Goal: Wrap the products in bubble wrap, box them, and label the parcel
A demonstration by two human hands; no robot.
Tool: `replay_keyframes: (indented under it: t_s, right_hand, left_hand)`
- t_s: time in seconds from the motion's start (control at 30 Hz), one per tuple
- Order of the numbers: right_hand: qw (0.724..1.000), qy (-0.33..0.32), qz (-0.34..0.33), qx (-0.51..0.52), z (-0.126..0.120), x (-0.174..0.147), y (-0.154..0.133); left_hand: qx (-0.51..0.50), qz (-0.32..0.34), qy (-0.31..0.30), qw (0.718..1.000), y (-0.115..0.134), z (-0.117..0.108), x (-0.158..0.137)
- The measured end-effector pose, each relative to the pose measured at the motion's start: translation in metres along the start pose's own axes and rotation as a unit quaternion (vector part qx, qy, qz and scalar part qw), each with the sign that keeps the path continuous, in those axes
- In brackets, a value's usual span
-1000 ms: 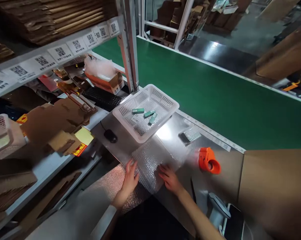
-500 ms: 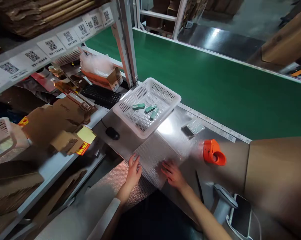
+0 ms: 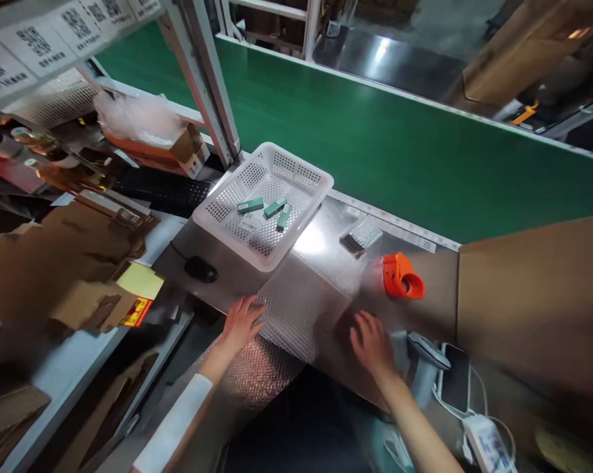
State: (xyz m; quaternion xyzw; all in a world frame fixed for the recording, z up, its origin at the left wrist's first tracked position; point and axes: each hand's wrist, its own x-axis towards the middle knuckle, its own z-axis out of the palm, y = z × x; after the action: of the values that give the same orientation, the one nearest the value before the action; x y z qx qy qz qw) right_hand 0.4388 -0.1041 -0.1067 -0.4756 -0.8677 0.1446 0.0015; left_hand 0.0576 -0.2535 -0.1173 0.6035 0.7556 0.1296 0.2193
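Note:
A sheet of clear bubble wrap [image 3: 301, 305] lies over the metal table and hangs down off its front edge. My left hand [image 3: 241, 323] rests at the sheet's left edge, fingers spread. Right of the sheet, my right hand [image 3: 372, 345] is low over the table with its fingers apart and slightly bent; no held thing shows, though the space under the palm is hidden. Behind the wrap, a white plastic basket [image 3: 232, 246] contains three small green boxes [image 3: 275, 207]. An orange tape dispenser [image 3: 402, 276] stands beyond my right hand.
A small bubble-wrapped packet [image 3: 361, 236] lies near the green conveyor belt [image 3: 375, 131]. At right are a scanner [image 3: 428, 351], a phone [image 3: 454, 380] and a large cardboard box [image 3: 527, 295]. A black mouse [image 3: 201, 269] and a cardboard-laden shelf [image 3: 99, 348] are left.
My right hand has left the bubble wrap and moved right, over where a thin black object lay. My left hand stays by the wrap's left edge. The whole view has shifted.

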Motion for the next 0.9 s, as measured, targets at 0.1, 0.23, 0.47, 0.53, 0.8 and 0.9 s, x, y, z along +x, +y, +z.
replay_keyframes:
  t_s: [0.1, 0.23, 0.47, 0.53, 0.8, 0.9]
  right_hand:
    - [0.976, 0.004, 0.216, -0.031, -0.002, -0.014, 0.024]
    - [0.955, -0.081, 0.279, 0.067, -0.007, -0.018, 0.042]
    - [0.929, -0.048, 0.215, 0.298, -0.021, -0.019, -0.059]
    - [0.928, -0.122, 0.142, 0.322, -0.013, -0.013, -0.115]
    - [0.913, -0.201, 0.023, 0.354, 0.023, 0.011, -0.207]
    - [0.951, -0.191, 0.007, 0.245, 0.019, 0.016, -0.212]
  left_hand:
    - [-0.046, 0.015, -0.02, 0.999, -0.015, -0.005, 0.01]
    - [-0.076, 0.015, -0.081, 0.994, -0.024, -0.017, 0.027]
    - [-0.096, 0.032, -0.139, 0.985, -0.028, -0.025, 0.042]
    - [-0.091, 0.035, -0.141, 0.985, -0.028, -0.028, 0.044]
    - [-0.084, 0.016, -0.215, 0.973, -0.026, -0.05, 0.048]
    - [-0.085, 0.021, -0.223, 0.971, -0.026, -0.052, 0.049]
